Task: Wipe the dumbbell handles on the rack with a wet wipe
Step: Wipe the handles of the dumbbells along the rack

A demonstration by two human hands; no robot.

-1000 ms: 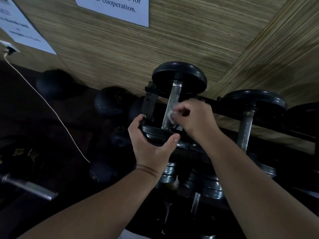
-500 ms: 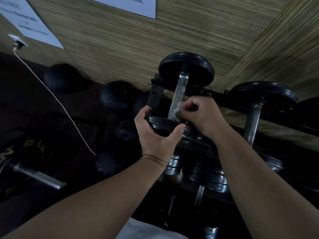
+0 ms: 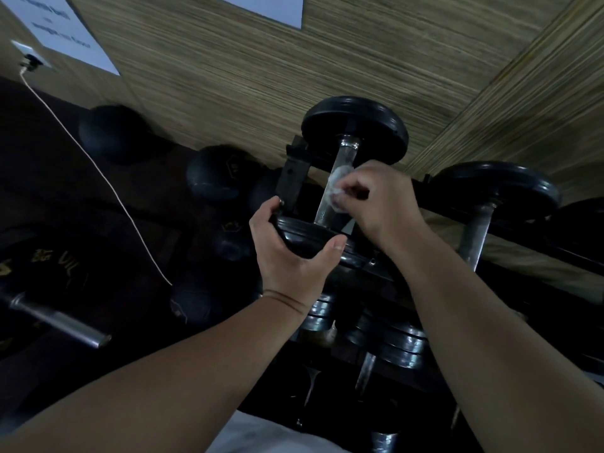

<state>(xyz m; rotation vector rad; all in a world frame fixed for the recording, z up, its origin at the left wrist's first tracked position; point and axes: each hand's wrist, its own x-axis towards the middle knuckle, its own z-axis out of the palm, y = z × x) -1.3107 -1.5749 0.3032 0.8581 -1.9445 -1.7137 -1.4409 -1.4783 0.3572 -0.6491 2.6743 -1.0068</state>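
Note:
A black dumbbell lies on the top rail of the rack [image 3: 294, 178], its steel handle [image 3: 344, 155] running from a far plate [image 3: 354, 125] to a near plate [image 3: 307, 237]. My right hand [image 3: 379, 204] pinches a crumpled white wet wipe [image 3: 336, 188] against the middle of that handle. My left hand [image 3: 287, 250] grips the near plate from below, thumb over its rim. A second dumbbell with a dull handle [image 3: 477, 233] sits to the right on the same rail.
Lower shelves hold several chrome-plated dumbbells [image 3: 389, 341]. Dark round kettlebells [image 3: 215, 171] stand on the floor at the left by the wooden wall. A white cable [image 3: 98, 168] runs down from a wall socket. A steel bar end [image 3: 55, 318] sticks out at the lower left.
My right hand has slid the wipe up the handle away from the near plate, then partway back. The left hand keeps its grip on the near plate. The view has shifted slightly.

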